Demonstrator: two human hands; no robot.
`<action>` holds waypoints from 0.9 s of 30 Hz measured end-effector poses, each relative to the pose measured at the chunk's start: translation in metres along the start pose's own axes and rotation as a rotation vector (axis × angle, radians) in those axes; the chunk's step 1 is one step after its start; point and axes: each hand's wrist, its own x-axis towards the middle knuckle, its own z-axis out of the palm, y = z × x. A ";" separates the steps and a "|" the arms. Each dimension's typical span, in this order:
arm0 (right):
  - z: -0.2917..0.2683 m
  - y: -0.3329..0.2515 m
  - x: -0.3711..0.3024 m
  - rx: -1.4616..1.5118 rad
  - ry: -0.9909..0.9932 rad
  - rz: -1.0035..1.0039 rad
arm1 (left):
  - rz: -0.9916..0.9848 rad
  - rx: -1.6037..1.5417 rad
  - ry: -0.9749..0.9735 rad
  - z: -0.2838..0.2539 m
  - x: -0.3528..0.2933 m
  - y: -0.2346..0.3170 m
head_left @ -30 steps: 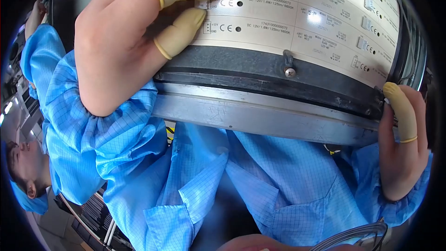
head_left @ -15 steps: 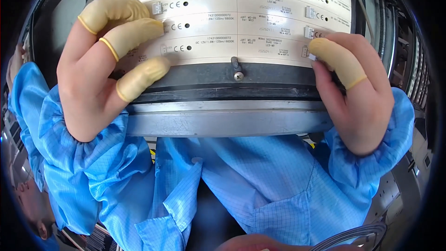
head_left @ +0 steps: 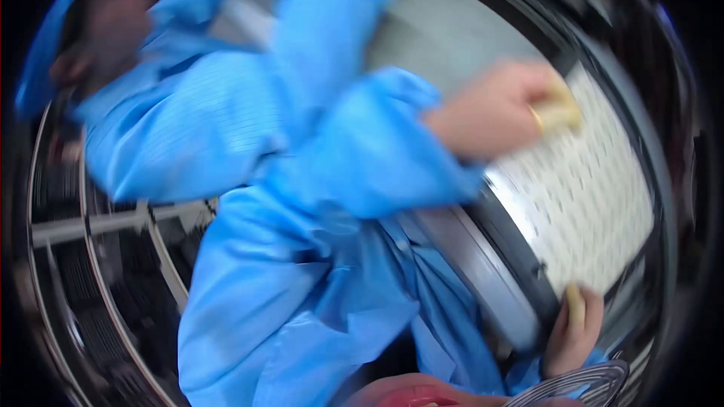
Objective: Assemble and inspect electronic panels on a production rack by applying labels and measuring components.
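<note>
A pale panel of printed strips (head_left: 596,181), with rows of small marks blurred by motion, lies tilted at the right on a dark fixture. My left hand (head_left: 498,109), wearing yellow finger cots, is over the panel's upper left end. Its fingers bend downward, but the smear hides whether they hold anything. By the panel's lower corner is my right hand (head_left: 577,332), also with a yellow finger cot. Its fingertips are at the panel's edge, and what lies between them does not show. Blue sleeves cover both forearms.
A metal rail (head_left: 483,279) runs along the fixture's near side. Close on the left stands another person in a blue smock (head_left: 188,120), one sleeve reaching toward the far side. A rack holding dark stacked strips (head_left: 105,294) is at the lower left. Beyond the fixture's left end lies a grey surface (head_left: 452,22).
The view has swung left, so the panel now sits tilted at the right. The other person and the rack have come into fuller view. My left hand has moved away from the near edge strip.
</note>
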 end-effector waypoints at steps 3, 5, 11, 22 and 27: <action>0.004 0.017 -0.002 -0.038 -0.045 -0.010 | 0.029 0.024 -0.015 0.013 0.003 -0.018; 0.013 0.051 0.005 0.005 -0.069 -0.082 | 0.039 0.033 0.031 0.013 0.006 -0.017; 0.022 0.075 0.020 0.145 0.156 -0.084 | 0.060 0.036 -0.041 -0.001 0.009 -0.013; -0.003 0.053 0.028 0.203 0.433 0.179 | 0.217 1.468 0.052 -0.008 0.184 0.023; -0.014 0.045 0.016 0.220 0.517 0.244 | 0.275 1.456 0.029 0.002 0.100 0.070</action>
